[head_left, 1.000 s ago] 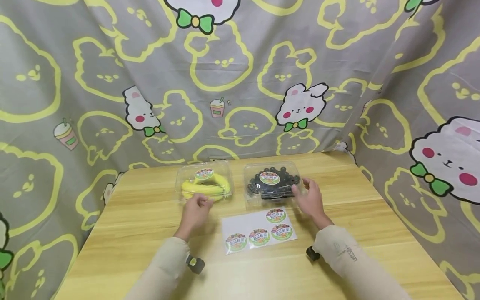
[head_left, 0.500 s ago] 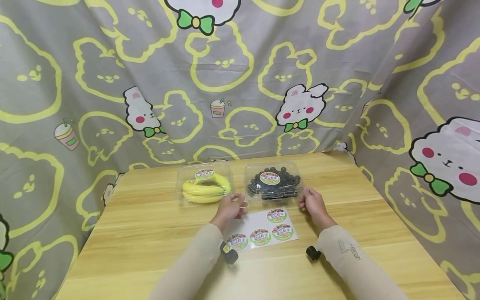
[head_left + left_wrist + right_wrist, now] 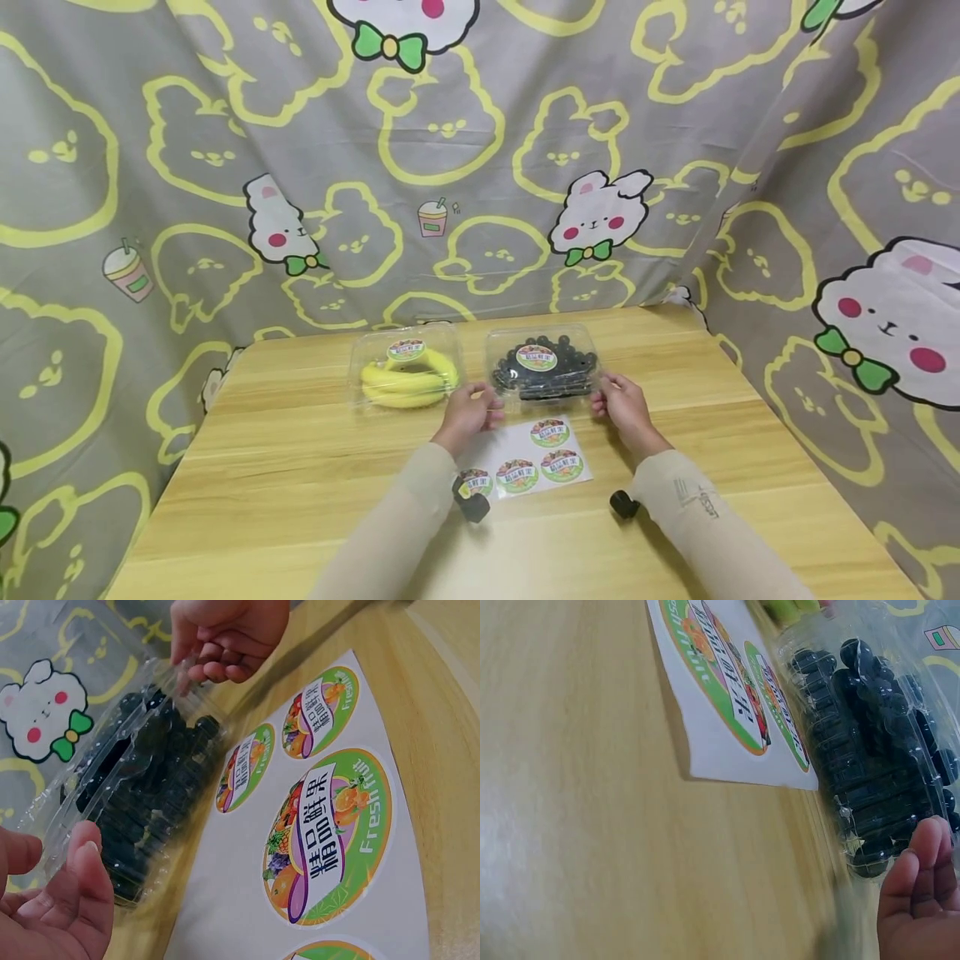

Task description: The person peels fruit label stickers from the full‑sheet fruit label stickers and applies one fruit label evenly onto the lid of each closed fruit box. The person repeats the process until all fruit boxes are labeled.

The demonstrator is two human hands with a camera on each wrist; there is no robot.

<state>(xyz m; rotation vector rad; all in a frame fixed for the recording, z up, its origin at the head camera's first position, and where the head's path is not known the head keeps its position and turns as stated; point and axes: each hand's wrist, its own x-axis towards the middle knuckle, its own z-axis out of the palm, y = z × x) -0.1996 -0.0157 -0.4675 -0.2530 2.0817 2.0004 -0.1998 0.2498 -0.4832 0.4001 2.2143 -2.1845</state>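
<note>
A clear plastic fruit box [image 3: 543, 379] holds dark round grapes, and a round fruit sticker [image 3: 537, 358] is on its lid. My left hand [image 3: 468, 414] pinches the rim at the box's near left corner between thumb and finger. At the near right corner my right hand [image 3: 624, 408] grips the rim, with its fingertips [image 3: 928, 834] against the plastic. Left of it stands another clear box [image 3: 358, 367] with yellow bananas [image 3: 408, 383] inside and a similar sticker on top. A white sticker sheet [image 3: 491, 446] with several round fruit labels lies just in front of the grape box.
The wooden table [image 3: 285, 492] carries both boxes near its back edge. Behind and beside it hangs a grey curtain [image 3: 480, 150] with yellow cartoon outlines. My left forearm passes over the left part of the sticker sheet.
My left hand has moved right from the banana box to the grape box's left corner. My right hand has come slightly down toward the near right corner. Both boxes stay in place.
</note>
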